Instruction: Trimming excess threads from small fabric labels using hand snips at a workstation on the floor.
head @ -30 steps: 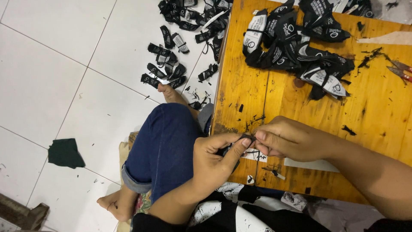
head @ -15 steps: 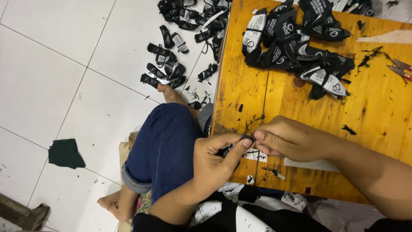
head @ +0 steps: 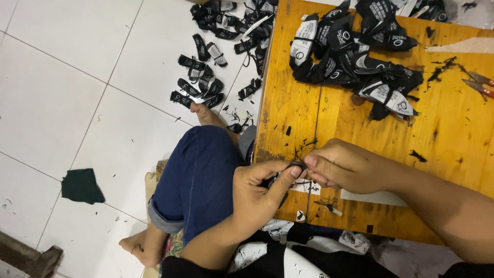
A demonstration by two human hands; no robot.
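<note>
1. Fingers of the left hand and right hand are pinched together on a small black fabric strip.
2. The strip lies between both fingertips, long axis running hand to hand.
3. Both hands are equally near, above the orange wooden table edge.

small black piece mostly hidden between the hands' fingertips, red-handled snips cut off at right edge

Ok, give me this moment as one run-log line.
left hand: pinching small black fabric piece | right hand: pinching same piece | place: wooden table edge | nearby: black label pile, snips
</note>
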